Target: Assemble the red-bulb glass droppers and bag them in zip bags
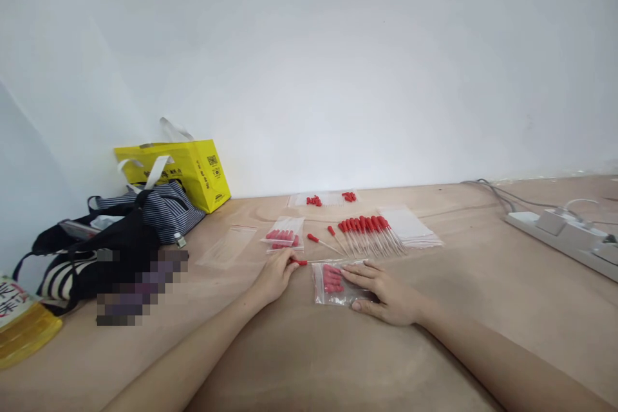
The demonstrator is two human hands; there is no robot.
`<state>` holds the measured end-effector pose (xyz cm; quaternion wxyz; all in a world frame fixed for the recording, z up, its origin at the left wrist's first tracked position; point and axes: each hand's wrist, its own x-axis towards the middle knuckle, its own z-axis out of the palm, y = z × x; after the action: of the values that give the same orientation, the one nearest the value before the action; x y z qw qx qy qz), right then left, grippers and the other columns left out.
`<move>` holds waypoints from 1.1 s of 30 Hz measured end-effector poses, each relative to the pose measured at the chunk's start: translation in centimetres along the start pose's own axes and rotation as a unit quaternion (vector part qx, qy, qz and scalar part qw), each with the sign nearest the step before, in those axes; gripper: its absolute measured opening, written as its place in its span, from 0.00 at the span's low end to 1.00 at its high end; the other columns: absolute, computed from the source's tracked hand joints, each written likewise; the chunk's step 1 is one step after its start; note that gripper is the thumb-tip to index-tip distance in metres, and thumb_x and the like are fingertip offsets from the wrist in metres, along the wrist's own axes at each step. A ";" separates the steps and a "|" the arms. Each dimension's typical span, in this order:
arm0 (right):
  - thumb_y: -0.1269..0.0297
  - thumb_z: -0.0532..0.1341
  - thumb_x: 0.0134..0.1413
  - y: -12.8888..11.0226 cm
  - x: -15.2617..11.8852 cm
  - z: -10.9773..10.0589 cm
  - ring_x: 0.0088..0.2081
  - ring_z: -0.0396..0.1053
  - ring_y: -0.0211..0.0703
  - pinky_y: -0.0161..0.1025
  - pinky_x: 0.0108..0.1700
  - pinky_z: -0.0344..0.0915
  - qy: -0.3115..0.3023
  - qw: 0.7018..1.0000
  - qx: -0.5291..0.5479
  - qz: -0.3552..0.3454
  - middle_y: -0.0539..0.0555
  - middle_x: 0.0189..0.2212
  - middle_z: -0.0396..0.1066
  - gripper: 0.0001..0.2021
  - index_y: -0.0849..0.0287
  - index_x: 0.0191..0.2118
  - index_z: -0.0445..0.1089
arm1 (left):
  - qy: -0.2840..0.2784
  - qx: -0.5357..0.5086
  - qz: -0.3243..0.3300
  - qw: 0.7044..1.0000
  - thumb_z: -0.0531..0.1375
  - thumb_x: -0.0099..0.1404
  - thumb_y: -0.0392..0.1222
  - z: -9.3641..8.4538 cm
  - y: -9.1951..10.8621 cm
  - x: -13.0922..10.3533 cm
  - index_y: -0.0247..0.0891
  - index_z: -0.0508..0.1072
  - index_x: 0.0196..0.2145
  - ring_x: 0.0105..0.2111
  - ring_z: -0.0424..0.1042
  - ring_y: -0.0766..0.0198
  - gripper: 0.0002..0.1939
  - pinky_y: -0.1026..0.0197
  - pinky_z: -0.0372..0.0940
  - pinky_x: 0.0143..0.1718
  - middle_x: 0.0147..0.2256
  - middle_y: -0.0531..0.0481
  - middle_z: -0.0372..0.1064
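My left hand (276,275) pinches the red bulb of a dropper (300,262), whose thin pale stem points right along the top of a clear zip bag (318,284). My right hand (386,295) lies on that bag with its fingers stretched out. Several red-bulbed droppers (332,279) show inside it. Just beyond my left hand are filled zip bags (284,232), one overlapping another. A row of droppers (369,225) fans out past my right hand, red ends away from me. Two loose droppers (313,238) lie left of the row.
White bags (410,228) are stacked right of the row; a clear bag (229,246) lies flat at left. Small red bulbs (313,201) sit near the wall. A yellow bag (212,174) and black bag (116,264) stand left, a power strip (564,235) right.
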<state>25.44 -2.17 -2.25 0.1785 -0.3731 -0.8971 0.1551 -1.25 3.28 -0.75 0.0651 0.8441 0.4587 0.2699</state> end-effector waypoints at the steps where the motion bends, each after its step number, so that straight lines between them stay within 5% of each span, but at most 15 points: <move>1: 0.49 0.50 0.53 0.0 0.0 0.0 0.57 0.49 0.48 0.51 0.57 0.43 0.000 1.000 -0.001 -0.001 0.57 0.57 0.51 0.30 0.54 0.59 0.44 | 0.008 0.001 -0.011 1.000 0.49 0.60 0.36 -0.5 -0.3 -0.7 0.37 0.64 0.29 0.30 0.67 0.62 0.06 0.59 0.63 0.33 0.28 0.50 0.66; 7: 0.48 0.50 0.53 0.2 0.1 0.1 0.56 0.50 0.48 0.52 0.57 0.43 0.007 1.000 0.004 -0.004 0.57 0.57 0.51 0.30 0.52 0.59 0.45 | 0.058 0.008 -0.046 0.997 0.48 0.61 0.43 -3.5 -2.1 -5.7 0.39 0.65 0.30 0.30 0.67 0.62 0.09 0.61 0.63 0.31 0.28 0.52 0.67; 11: 0.48 0.50 0.53 0.2 0.1 0.2 0.56 0.50 0.49 0.52 0.56 0.43 0.012 1.000 0.006 -0.007 0.57 0.56 0.52 0.30 0.53 0.59 0.45 | 0.047 0.012 -0.034 0.998 0.47 0.61 0.43 -4.0 -1.6 -7.1 0.39 0.66 0.30 0.28 0.67 0.63 0.10 0.63 0.63 0.30 0.26 0.53 0.67; 17: 0.47 0.51 0.52 0.3 0.0 0.2 0.56 0.51 0.49 0.52 0.56 0.43 0.011 1.000 0.010 -0.002 0.57 0.56 0.53 0.30 0.53 0.59 0.47 | 0.016 0.013 0.001 1.000 0.47 0.62 0.42 -3.8 0.3 -6.4 0.40 0.67 0.30 0.29 0.67 0.64 0.11 0.64 0.63 0.30 0.27 0.53 0.67; 26: 0.48 0.52 0.51 0.3 0.0 0.2 0.56 0.51 0.50 0.52 0.57 0.42 0.015 1.000 0.016 0.004 0.58 0.56 0.53 0.31 0.53 0.59 0.47 | 0.024 -0.009 0.000 1.000 0.46 0.62 0.41 -3.8 0.3 -6.1 0.39 0.65 0.30 0.29 0.65 0.65 0.10 0.63 0.62 0.31 0.27 0.53 0.65; 33: 0.49 0.53 0.51 0.0 0.2 0.3 0.56 0.50 0.50 0.53 0.57 0.43 0.020 0.999 0.025 0.007 0.59 0.56 0.53 0.30 0.55 0.58 0.49 | -0.003 -0.064 0.043 0.997 0.50 0.61 0.40 -1.9 2.6 -4.6 0.39 0.66 0.30 0.31 0.65 0.65 0.07 0.63 0.62 0.32 0.30 0.51 0.63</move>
<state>25.23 -2.07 -2.45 0.2044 -0.3774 -0.8867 0.1718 -2.33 -2.18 -0.03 0.1089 0.8580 0.4035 0.2985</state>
